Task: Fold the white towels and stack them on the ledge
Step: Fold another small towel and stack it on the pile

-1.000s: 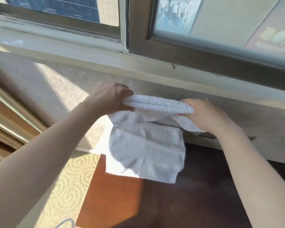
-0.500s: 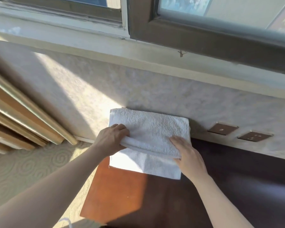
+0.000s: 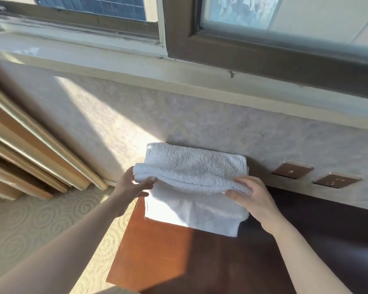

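White towels: a folded white terry towel (image 3: 191, 168) is held by both hands at its near folded edge, above a second white towel (image 3: 191, 213) that lies flat on the wooden tabletop (image 3: 157, 255), pushed up against the wall. The held towel's far part seems to rest on the lower one, while its near edge sags slightly between the two hands. Whether more towels lie beneath cannot be told.

Judging from this, the folding of these two towels looks done and a stack is started on the tabletop. The window ledge (image 3: 115, 66) runs along the wall well above the towels, and no towel is on the part of it in view. If that ledge is the one meant, moving the stack up there is still to do.

The left hand (image 3: 132, 185) reaches in from the lower left, arm extended, and pinches the left end of the fold, thumb below and fingers hidden behind the cloth. The right hand (image 3: 253, 198) comes in from the lower right and grips the right end, thumb underneath and fingers curled over the top. Two brown wall plates (image 3: 314, 176) sit on the wall to the right.
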A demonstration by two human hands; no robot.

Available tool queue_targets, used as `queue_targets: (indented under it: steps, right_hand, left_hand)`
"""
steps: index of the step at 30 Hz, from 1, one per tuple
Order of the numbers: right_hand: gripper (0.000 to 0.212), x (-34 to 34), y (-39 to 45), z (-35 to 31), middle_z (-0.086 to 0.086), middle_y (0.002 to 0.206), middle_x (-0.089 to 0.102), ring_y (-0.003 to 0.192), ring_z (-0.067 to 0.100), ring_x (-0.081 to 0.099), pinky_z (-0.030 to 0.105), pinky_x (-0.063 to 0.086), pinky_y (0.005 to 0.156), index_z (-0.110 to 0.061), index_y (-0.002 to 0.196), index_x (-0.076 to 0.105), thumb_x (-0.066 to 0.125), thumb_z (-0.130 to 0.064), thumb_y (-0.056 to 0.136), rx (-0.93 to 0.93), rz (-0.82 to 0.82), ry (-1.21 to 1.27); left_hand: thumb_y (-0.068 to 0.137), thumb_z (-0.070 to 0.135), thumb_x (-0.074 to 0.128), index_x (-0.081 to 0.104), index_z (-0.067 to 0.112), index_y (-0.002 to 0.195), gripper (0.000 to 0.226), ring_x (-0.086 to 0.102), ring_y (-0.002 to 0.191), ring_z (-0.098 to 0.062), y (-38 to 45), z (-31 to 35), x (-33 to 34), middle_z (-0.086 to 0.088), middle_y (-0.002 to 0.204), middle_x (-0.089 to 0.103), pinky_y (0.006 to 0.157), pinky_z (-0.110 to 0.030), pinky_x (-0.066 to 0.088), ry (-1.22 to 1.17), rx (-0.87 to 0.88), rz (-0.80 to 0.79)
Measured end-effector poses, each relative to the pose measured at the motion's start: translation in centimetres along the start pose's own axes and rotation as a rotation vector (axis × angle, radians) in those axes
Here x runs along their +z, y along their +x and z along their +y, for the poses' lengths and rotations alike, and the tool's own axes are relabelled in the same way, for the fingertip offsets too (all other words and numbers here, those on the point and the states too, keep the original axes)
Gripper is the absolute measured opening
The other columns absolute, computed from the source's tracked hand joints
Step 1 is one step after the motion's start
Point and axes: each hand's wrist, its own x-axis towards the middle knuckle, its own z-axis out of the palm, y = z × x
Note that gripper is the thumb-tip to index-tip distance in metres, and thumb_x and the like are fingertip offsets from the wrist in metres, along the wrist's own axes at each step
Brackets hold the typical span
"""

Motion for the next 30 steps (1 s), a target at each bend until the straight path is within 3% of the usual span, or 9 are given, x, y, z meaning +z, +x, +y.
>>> queue_targets:
  steps: [2, 4, 7, 10, 15, 19, 23, 28, 30]
  right_hand:
    - [0.079, 0.3, 0.1, -0.3, -0.012, 0.137, 0.045, 0.126, 0.006, 0.048, 0.035, 0.044, 0.106, -0.032, 0.125, 0.063, 0.08, -0.071, 0.058, 0.081, 0.071, 0.119]
    - [0.07, 0.8, 0.4, -0.5, -0.006, 0.126, 0.055, 0.111, 0.001, 0.058, 0.029, 0.052, 0.093, -0.025, 0.117, 0.064, 0.08, -0.067, 0.062, 0.195, 0.144, 0.312]
    - [0.043, 1.6, 0.8, -0.4, -0.008, 0.105, 0.056, 0.099, 0.012, 0.054, 0.039, 0.045, 0.086, -0.018, 0.095, 0.059, 0.077, -0.054, 0.08, 0.461, 0.186, 0.431]
    - [0.044, 2.4, 1.4, 0.3, 0.002, 0.105, 0.057, 0.1, 0.026, 0.054, 0.048, 0.047, 0.091, -0.012, 0.095, 0.055, 0.074, -0.051, 0.086, 0.595, 0.211, 0.376]
    - [0.08, 2.2, 1.8, -0.8, 0.013, 0.14, 0.051, 0.111, 0.03, 0.052, 0.049, 0.049, 0.102, -0.003, 0.141, 0.046, 0.069, -0.057, 0.087, 0.673, 0.269, 0.348]
    - [0.078, 1.9, 2.1, -0.9, 0.011, 0.147, 0.047, 0.129, 0.035, 0.049, 0.051, 0.047, 0.105, -0.007, 0.146, 0.044, 0.065, -0.057, 0.09, 0.71, 0.211, 0.32]
    - [0.078, 1.8, 2.1, -0.9, 0.013, 0.15, 0.045, 0.132, 0.035, 0.047, 0.043, 0.048, 0.094, -0.007, 0.148, 0.043, 0.058, -0.06, 0.093, 0.721, 0.189, 0.2]
    - [0.084, 1.1, 2.8, -1.5, 0.01, 0.154, 0.042, 0.139, 0.032, 0.041, 0.045, 0.041, 0.102, -0.011, 0.15, 0.04, 0.063, -0.062, 0.088, 0.71, 0.185, 0.255]
    - [0.079, 0.7, 2.9, -1.9, 0.007, 0.151, 0.045, 0.134, 0.029, 0.045, 0.037, 0.046, 0.087, -0.015, 0.147, 0.045, 0.069, -0.058, 0.086, 0.711, 0.187, 0.303]
  left_hand:
    - [0.061, 0.048, 0.094, 0.038, 0.011, 0.147, 0.109, 0.073, 0.104, -0.03, 0.2, 0.2, 0.0, -0.019, 0.129, 0.063, 0.083, -0.036, 0.062, -0.266, -0.056, -0.09]
    - [0.077, 0.056, 0.081, 0.05, 0.011, 0.14, 0.083, 0.072, 0.107, -0.031, 0.6, 0.6, -0.1, -0.018, 0.125, 0.069, 0.085, -0.037, 0.061, -0.413, -0.108, -0.123]
    - [0.084, 0.071, 0.061, 0.062, 0.011, 0.127, 0.074, 0.073, 0.106, -0.029, 1.5, 1.0, 0.0, -0.014, 0.117, 0.074, 0.076, -0.038, 0.063, -0.434, -0.235, -0.111]
    - [0.085, 0.066, 0.066, 0.065, 0.007, 0.12, 0.069, 0.075, 0.095, -0.028, 2.5, 1.6, -0.1, -0.013, 0.108, 0.075, 0.079, -0.04, 0.063, -0.451, -0.357, -0.027]
    - [0.077, 0.037, 0.086, 0.065, 0.006, 0.111, 0.051, 0.071, 0.062, -0.021, 3.4, 2.0, -1.0, -0.007, 0.072, 0.072, 0.055, -0.031, 0.06, -0.345, -0.473, -0.004]
    - [0.065, 0.036, 0.089, 0.066, 0.009, 0.103, 0.052, 0.066, 0.056, -0.016, 3.5, 1.7, -1.7, -0.005, 0.073, 0.07, 0.046, -0.026, 0.055, -0.27, -0.551, -0.139]
    - [0.065, 0.036, 0.089, 0.067, 0.008, 0.093, 0.045, 0.06, 0.052, -0.012, 4.1, 2.1, -1.9, -0.002, 0.071, 0.065, 0.042, -0.023, 0.051, -0.27, -0.613, -0.245]
    - [0.069, 0.042, 0.085, 0.064, 0.007, 0.086, 0.045, 0.056, 0.046, -0.011, 4.9, 3.4, -2.1, -0.003, 0.063, 0.057, 0.035, -0.02, 0.044, -0.116, -0.631, -0.32]
    - [0.07, 0.046, 0.083, 0.062, 0.007, 0.087, 0.048, 0.055, 0.045, -0.012, 5.4, 3.9, -2.3, -0.005, 0.062, 0.057, 0.032, -0.018, 0.039, -0.011, -0.606, -0.34]
